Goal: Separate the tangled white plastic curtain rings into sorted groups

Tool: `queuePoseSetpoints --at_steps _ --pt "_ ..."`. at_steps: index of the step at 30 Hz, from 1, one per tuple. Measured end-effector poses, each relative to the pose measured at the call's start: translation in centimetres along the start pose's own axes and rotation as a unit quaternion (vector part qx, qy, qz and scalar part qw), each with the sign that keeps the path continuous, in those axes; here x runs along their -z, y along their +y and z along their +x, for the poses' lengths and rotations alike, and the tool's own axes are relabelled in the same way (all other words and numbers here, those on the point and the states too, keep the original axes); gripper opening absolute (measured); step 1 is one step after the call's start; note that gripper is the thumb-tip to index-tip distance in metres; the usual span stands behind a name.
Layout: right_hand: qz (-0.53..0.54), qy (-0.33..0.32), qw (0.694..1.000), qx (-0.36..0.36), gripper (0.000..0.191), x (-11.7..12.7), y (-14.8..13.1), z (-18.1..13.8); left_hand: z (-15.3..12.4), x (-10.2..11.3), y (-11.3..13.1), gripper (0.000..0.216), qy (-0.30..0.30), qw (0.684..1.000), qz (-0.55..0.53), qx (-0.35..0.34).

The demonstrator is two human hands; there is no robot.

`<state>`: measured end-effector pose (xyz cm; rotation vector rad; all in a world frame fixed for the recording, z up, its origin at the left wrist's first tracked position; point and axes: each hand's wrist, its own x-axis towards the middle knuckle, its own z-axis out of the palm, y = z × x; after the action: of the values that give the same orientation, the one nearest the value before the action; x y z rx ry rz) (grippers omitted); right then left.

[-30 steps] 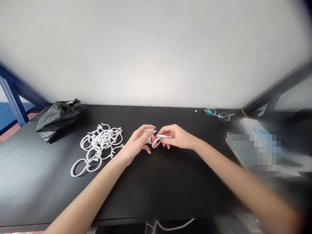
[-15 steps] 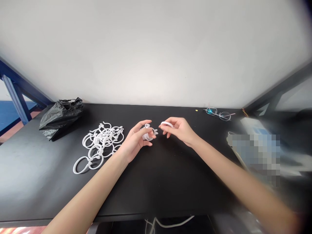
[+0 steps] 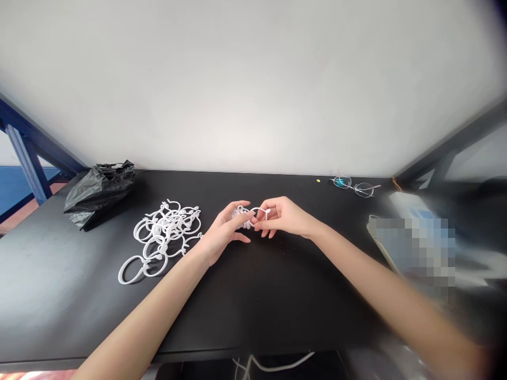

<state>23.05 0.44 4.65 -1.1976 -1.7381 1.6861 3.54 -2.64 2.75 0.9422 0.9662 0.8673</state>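
Note:
Several white plastic curtain rings point(image 3: 240, 217) are bunched in my left hand point(image 3: 226, 228), whose thumb and fingers curl around them. My right hand point(image 3: 283, 217) pinches a single white ring point(image 3: 261, 210) right beside the bunch; its left side meets the bunch, though my fingertips hide whether the two are linked. To the left of my left forearm, a loose pile of the same white rings point(image 3: 170, 224) lies on the black table point(image 3: 277, 295), some overlapping.
A crumpled black plastic bag point(image 3: 101, 191) sits at the back left. Wire-framed glasses point(image 3: 352, 186) lie near the wall at the back right, beside a tiny yellow bit point(image 3: 318, 180). A blurred pale package point(image 3: 412, 248) is on the right. A white cable point(image 3: 281, 366) hangs below the front edge.
My right hand has moved left, bringing its ring up to the bunch in my left hand and turning it so its loop shows. The pile has stayed put.

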Motion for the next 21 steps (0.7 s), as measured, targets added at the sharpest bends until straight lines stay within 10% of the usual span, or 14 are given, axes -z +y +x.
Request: queuePoseSetpoints --at_steps 9,21 --pt "0.023 0.082 0.994 0.064 0.031 0.2 0.7 0.7 0.3 0.6 0.2 0.055 0.046 0.994 -0.099 0.001" --pt "-0.388 0.202 0.896 0.079 0.016 -2.5 2.5 2.3 -0.3 -0.1 1.0 0.078 0.054 0.983 -0.153 -0.083"
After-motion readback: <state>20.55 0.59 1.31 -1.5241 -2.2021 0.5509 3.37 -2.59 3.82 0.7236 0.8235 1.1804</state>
